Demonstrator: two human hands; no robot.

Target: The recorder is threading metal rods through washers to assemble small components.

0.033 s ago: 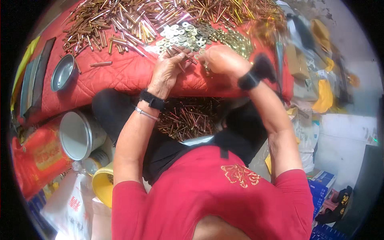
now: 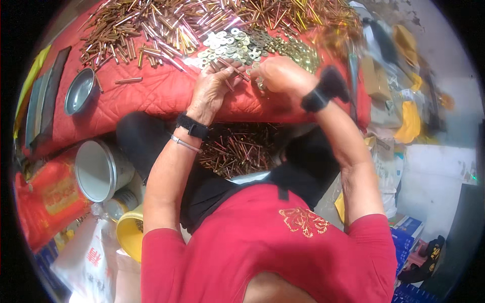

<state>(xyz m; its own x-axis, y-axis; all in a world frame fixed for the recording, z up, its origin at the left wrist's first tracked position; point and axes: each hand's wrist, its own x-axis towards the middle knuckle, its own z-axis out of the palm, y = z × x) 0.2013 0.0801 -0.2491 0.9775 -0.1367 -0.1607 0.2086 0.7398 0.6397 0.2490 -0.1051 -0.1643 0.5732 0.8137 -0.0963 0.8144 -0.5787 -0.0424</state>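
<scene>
Several copper-coloured metal rods [image 2: 233,69] lie across the fingers of my left hand [image 2: 214,83], which is closed around them above the red quilted cloth [image 2: 161,96]. Just to the right is my right hand [image 2: 283,74], somewhat blurred, its fingers bent together close to the rods' ends. What those fingertips pinch is too small and smeared to make out. Flat silver washers [image 2: 222,44] are heaped beyond my left hand. Small brass-coloured nuts [image 2: 298,50] are piled beyond my right hand.
A big heap of metal rods [image 2: 166,22] covers the far side. A metal bowl [image 2: 80,93] and one loose rod [image 2: 128,81] lie at left. More rods [image 2: 240,151] fill a container between my legs. A white bucket [image 2: 96,171] and a yellow bucket [image 2: 129,233] stand lower left.
My right forearm and wrist have shifted very slightly to the right. My left hand keeps the rods in the same place.
</scene>
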